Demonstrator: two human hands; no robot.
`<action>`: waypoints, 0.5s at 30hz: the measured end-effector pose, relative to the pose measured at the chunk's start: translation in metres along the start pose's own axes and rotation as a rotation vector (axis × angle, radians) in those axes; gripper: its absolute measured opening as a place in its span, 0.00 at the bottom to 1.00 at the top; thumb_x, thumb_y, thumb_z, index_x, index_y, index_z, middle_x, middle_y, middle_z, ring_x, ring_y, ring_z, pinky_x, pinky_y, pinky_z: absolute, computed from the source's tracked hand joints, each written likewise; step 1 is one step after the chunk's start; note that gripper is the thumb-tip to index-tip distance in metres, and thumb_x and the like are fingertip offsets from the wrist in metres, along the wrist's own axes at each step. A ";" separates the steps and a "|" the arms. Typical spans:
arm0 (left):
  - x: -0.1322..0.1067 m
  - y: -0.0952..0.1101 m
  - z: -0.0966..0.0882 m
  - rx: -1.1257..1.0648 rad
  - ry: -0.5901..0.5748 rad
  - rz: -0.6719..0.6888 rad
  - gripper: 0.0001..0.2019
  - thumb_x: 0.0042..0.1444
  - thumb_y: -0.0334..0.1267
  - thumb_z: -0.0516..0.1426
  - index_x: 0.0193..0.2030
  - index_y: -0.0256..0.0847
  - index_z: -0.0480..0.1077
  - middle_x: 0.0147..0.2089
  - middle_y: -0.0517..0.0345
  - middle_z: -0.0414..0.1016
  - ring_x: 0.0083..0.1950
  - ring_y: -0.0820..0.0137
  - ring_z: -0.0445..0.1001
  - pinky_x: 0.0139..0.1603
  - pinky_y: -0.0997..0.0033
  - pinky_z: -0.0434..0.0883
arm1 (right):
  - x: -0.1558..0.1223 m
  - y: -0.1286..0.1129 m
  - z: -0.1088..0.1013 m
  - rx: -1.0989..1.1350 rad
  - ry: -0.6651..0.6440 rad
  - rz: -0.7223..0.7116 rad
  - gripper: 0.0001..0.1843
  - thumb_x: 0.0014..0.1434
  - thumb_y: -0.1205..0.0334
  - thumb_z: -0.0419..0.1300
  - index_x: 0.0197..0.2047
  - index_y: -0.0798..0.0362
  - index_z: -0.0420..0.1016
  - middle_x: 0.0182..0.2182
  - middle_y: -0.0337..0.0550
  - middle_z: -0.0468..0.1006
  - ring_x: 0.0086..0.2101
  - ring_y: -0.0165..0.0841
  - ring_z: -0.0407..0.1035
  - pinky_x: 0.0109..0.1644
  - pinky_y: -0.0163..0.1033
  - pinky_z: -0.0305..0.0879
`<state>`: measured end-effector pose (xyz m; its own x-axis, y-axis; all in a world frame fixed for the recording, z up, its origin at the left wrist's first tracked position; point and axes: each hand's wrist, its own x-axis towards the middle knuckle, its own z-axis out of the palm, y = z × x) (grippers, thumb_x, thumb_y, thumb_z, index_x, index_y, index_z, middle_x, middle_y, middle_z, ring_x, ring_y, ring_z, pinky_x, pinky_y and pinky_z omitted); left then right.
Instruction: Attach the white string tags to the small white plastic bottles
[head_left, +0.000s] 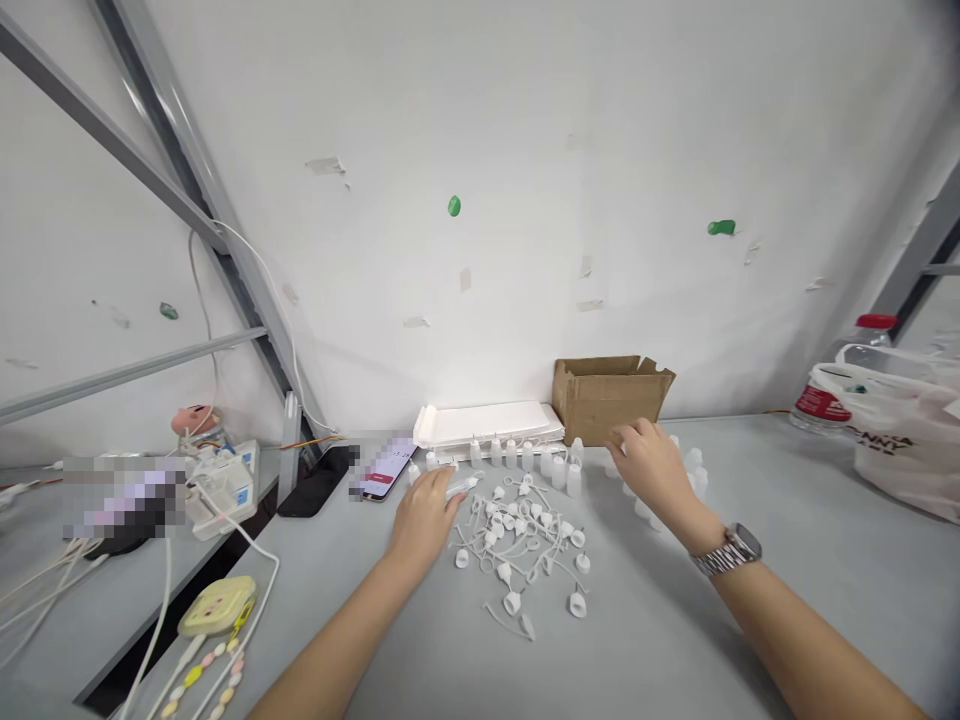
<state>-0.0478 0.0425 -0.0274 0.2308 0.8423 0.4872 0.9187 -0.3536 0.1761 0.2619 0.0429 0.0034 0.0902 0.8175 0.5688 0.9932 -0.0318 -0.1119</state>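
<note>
My left hand (424, 515) is closed around a small white dropper bottle (461, 486) lying on its side, its tip pointing right. My right hand (651, 468) reaches toward the back of the table in front of the cardboard box, fingers curled down; whatever is between the fingertips is hidden. Small translucent bottles (574, 478) stand in a row between the hands, and several more bottles (696, 470) stand behind and beside my right hand. Between my forearms lies a loose pile of white caps (511, 602) with thin curly straps.
At the back stand a brown cardboard box (611, 405) and a stack of white flat packages (487, 425). A phone (390, 468) and a black device (315, 483) lie to the left, with cables and a power strip (225, 490) beyond. A plastic bag (900, 430) and a red-capped bottle (821, 405) are at right.
</note>
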 end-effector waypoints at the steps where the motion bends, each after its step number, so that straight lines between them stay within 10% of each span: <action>1: 0.000 0.000 0.003 -0.007 -0.019 0.020 0.15 0.55 0.36 0.53 0.49 0.40 0.66 0.47 0.50 0.73 0.49 0.62 0.69 0.48 0.64 0.66 | 0.000 0.002 0.003 -0.063 -0.017 -0.009 0.08 0.55 0.66 0.56 0.33 0.61 0.75 0.32 0.55 0.71 0.36 0.45 0.64 0.36 0.43 0.58; 15: 0.000 -0.001 0.013 -0.003 -0.103 0.036 0.17 0.54 0.24 0.47 0.48 0.38 0.68 0.40 0.48 0.71 0.42 0.59 0.69 0.45 0.57 0.64 | -0.001 0.006 0.017 -0.185 -0.120 -0.091 0.06 0.55 0.67 0.57 0.31 0.57 0.76 0.31 0.49 0.76 0.38 0.43 0.64 0.37 0.41 0.52</action>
<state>-0.0442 0.0484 -0.0384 0.2955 0.8665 0.4024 0.9082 -0.3855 0.1632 0.2669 0.0516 -0.0123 0.0013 0.8837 0.4680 0.9944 -0.0507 0.0931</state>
